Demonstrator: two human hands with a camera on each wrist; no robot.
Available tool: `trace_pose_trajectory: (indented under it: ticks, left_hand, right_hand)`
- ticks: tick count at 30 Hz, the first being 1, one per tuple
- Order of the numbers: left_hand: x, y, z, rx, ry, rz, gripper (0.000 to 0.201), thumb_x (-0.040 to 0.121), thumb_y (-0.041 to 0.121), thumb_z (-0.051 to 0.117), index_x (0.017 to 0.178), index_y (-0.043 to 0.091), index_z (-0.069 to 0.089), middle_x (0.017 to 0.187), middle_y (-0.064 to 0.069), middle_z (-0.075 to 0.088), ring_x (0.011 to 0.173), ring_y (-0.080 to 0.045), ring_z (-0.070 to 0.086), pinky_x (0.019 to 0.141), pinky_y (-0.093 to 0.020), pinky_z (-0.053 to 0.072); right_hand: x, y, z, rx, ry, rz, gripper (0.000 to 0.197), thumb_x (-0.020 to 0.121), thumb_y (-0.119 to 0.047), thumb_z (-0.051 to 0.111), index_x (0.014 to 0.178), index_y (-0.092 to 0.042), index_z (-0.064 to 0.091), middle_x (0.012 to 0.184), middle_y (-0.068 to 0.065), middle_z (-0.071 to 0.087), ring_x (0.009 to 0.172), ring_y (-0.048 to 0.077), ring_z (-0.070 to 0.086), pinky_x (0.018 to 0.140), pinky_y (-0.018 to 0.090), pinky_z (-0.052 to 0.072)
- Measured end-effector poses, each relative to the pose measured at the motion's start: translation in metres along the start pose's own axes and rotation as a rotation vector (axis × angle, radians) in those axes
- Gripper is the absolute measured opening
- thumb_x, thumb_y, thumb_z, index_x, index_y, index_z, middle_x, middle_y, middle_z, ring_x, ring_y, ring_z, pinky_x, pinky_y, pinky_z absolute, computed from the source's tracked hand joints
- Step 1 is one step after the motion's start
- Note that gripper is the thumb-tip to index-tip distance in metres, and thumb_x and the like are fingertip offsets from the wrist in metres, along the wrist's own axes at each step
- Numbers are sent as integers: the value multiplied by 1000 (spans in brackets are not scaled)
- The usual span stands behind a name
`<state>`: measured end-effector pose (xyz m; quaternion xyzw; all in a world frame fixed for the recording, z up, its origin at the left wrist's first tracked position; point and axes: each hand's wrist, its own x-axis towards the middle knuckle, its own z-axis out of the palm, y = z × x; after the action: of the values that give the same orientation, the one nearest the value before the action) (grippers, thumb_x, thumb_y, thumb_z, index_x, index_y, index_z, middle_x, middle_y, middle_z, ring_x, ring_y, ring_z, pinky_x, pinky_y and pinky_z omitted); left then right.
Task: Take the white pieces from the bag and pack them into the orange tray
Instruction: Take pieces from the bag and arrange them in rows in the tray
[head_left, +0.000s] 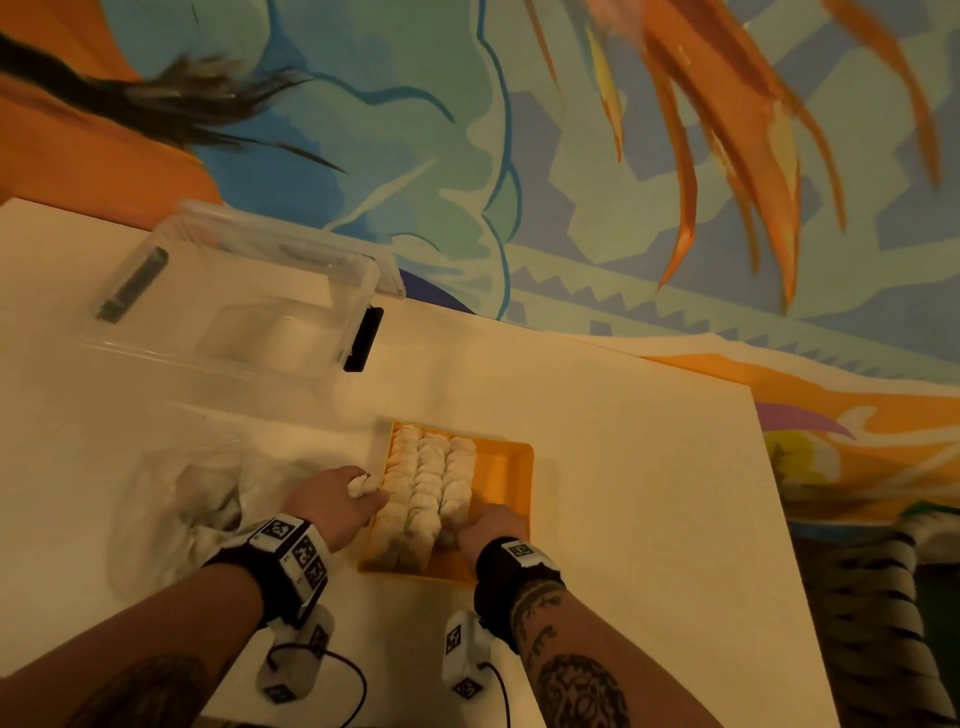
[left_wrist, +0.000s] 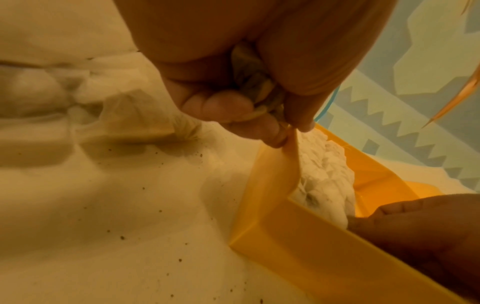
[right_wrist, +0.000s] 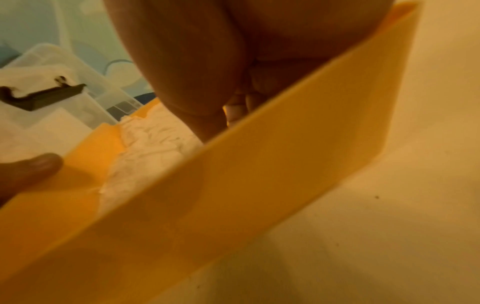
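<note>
Tabletop orange tray (head_left: 511, 470): white pieces (head_left: 428, 488) between both hands' fingers (head_left: 371, 486).

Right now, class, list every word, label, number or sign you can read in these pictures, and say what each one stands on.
No readable words, brands or numbers in any view.
Black-and-white square code markers on the left wristband, the right wristband and the two white wrist camera units: patterns only, no text.
The orange tray, clear plastic box and bag show no label.
</note>
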<state>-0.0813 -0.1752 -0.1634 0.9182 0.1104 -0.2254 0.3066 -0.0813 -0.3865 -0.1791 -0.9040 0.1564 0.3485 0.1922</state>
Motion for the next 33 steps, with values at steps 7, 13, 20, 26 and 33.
trace_pose_trajectory:
  ticks: [7, 13, 20, 26, 33]
  left_hand:
    - [1, -3, 2, 43, 11, 3, 27, 90, 49, 58, 77, 26, 57, 80, 3, 69, 65, -15, 63, 67, -29, 50]
    - [0, -5, 2, 61, 13, 2, 25, 88, 53, 58, 84, 28, 56, 91, 2, 70, 76, -17, 62, 72, -30, 46]
    - [-29, 27, -17, -403, -25, -59, 51, 80, 34, 66, 125, 29, 43, 80, 1, 76, 60, -18, 64, 57, -27, 46]
    - [-60, 79, -19, -578, -274, 224, 30, 74, 30, 70, 100, 17, 64, 81, -10, 73, 57, -21, 64, 45, -25, 40]
    - [-66, 92, -12, -559, -251, 274, 19, 93, 32, 64, 107, 20, 63, 92, -1, 75, 65, -26, 72, 43, -25, 41]
  right_hand:
    - [-23, -12, -5, -14, -20, -115, 27, 95, -32, 47, 101, -13, 66, 106, 10, 66, 93, 29, 63, 70, 32, 53]
    - [-34, -20, -3, -75, -61, -175, 32, 95, -28, 46, 109, -11, 70, 113, 9, 66, 100, 29, 63, 84, 33, 55]
    - [-48, -1, -26, 288, 73, -235, 25, 93, -28, 51, 109, -20, 68, 109, 2, 67, 96, 20, 61, 77, 27, 50]
    - [-70, -2, -46, 690, 111, -517, 27, 85, -46, 68, 104, -28, 71, 101, -6, 70, 92, 12, 66, 85, 30, 55]
    - [-74, 10, -67, 654, 288, -534, 12, 86, -33, 69, 79, -25, 65, 76, -7, 65, 71, 8, 60, 68, 26, 50]
